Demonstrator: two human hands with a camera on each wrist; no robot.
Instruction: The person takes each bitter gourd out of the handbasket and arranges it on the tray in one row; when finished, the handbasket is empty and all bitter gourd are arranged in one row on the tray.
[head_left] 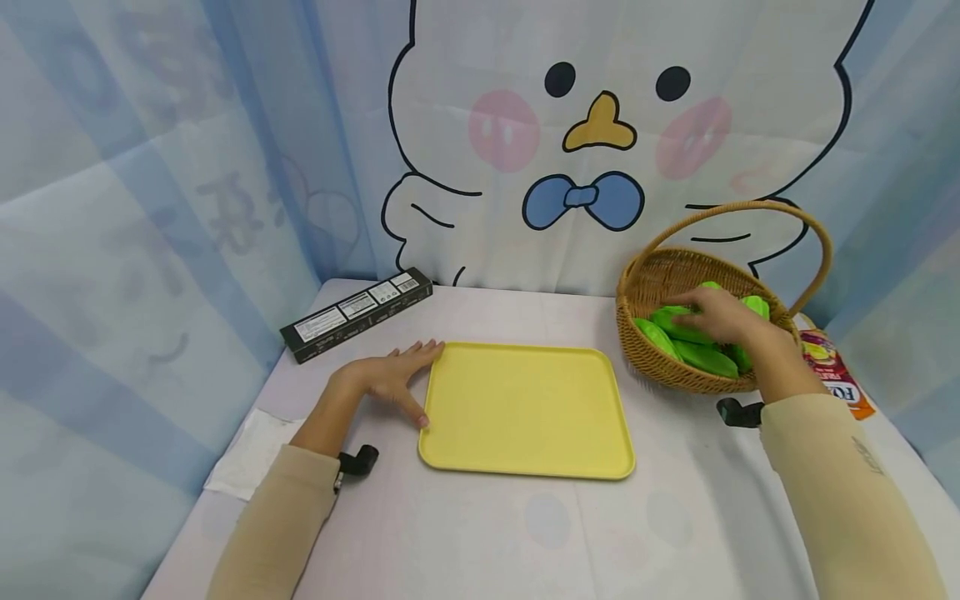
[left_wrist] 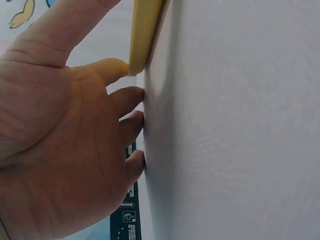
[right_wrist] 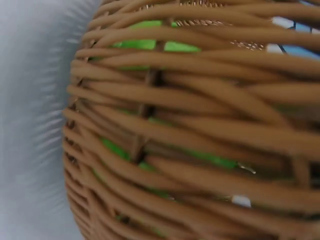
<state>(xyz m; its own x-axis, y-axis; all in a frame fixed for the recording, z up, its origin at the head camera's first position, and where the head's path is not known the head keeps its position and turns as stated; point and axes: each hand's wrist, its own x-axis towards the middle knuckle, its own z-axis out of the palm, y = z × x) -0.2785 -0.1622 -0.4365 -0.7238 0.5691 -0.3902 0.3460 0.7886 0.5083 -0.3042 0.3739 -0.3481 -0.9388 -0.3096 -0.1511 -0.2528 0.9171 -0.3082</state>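
Observation:
A yellow tray [head_left: 527,410] lies flat on the table, and my left hand [head_left: 390,379] touches its left edge with fingers spread. In the left wrist view the hand [left_wrist: 65,135] has its fingertips on the table and against the tray's side [left_wrist: 145,35]. At the right, my right hand [head_left: 723,317] reaches into a wicker basket [head_left: 675,268] over several green objects [head_left: 705,358]; whether it grips one I cannot tell. Woven basket wall [right_wrist: 200,120] fills the right wrist view, green showing through gaps, the hand out of sight.
A long black box [head_left: 356,312] lies at the back left of the table. White tissue [head_left: 251,454] is near the left edge, beside the left forearm. Partly behind the right forearm, a red and orange packet [head_left: 836,375] lies right of the basket. A patterned curtain hangs behind.

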